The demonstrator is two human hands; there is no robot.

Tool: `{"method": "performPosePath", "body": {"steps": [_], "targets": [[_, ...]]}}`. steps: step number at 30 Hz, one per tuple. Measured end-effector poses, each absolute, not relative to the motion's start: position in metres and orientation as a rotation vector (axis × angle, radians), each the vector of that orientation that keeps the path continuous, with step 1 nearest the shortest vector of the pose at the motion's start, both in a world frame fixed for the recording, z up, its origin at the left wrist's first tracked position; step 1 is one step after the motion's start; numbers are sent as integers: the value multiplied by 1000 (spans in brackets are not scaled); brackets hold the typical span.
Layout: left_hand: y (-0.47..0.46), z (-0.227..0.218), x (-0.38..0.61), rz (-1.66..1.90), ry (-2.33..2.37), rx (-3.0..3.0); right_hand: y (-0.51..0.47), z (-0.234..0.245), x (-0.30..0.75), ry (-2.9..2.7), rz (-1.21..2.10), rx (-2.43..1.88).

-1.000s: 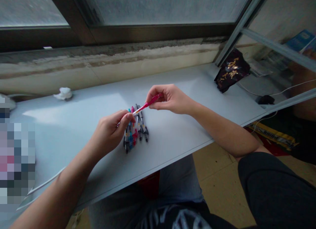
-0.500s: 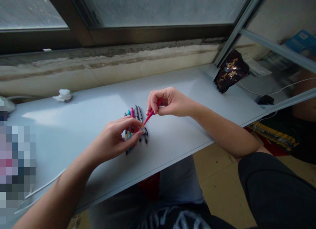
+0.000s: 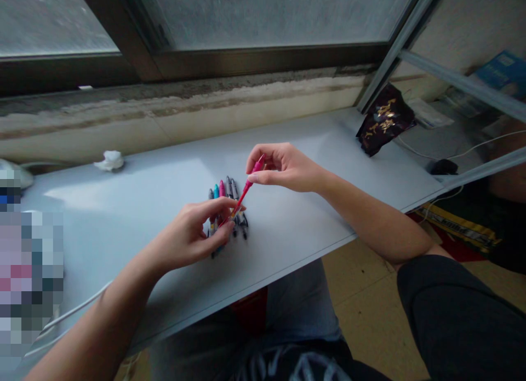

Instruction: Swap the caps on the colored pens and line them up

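My right hand (image 3: pixel 283 166) pinches the upper end of a pink pen (image 3: pixel 247 190), which slants down to the left. My left hand (image 3: pixel 194 233) has its fingers closed round the pen's lower tip, just above a row of several coloured pens (image 3: pixel 226 206) that lie side by side on the white desk (image 3: pixel 135 200). Part of that row is hidden under my left fingers.
A crumpled white tissue (image 3: pixel 109 160) lies at the back left of the desk. A dark snack bag (image 3: pixel 384 125) leans at the back right beside a metal frame (image 3: pixel 452 80). A white cable (image 3: pixel 69 312) runs along the front left edge. The window sill is behind.
The pink pen has swung from nearly level to a steep slant. My left hand dropped lower onto the pen row, and my right hand stayed near its spot above.
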State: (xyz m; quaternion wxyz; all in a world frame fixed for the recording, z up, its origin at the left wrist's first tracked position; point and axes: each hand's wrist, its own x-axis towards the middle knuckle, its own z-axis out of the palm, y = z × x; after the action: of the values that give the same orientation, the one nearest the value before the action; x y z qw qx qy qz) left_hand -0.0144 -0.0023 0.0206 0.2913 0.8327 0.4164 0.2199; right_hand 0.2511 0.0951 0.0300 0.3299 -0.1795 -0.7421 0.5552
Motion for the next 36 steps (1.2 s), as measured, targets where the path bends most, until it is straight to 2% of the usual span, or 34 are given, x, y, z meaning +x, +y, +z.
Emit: {"method": "performPosePath", "body": {"steps": [13, 26, 31, 36], "targets": [[-3, 22, -14, 572, 1030, 2204, 94, 28, 251, -1956, 1361, -530], [-2, 18, -12, 662, 1056, 2074, 88, 31, 249, -2096, 1479, -464], [-1, 15, -13, 644, 1038, 2083, 87, 39, 253, -2193, 1468, -618], [1, 9, -13, 785, 1106, 2175, 84, 43, 252, -2333, 1397, -742]]}}
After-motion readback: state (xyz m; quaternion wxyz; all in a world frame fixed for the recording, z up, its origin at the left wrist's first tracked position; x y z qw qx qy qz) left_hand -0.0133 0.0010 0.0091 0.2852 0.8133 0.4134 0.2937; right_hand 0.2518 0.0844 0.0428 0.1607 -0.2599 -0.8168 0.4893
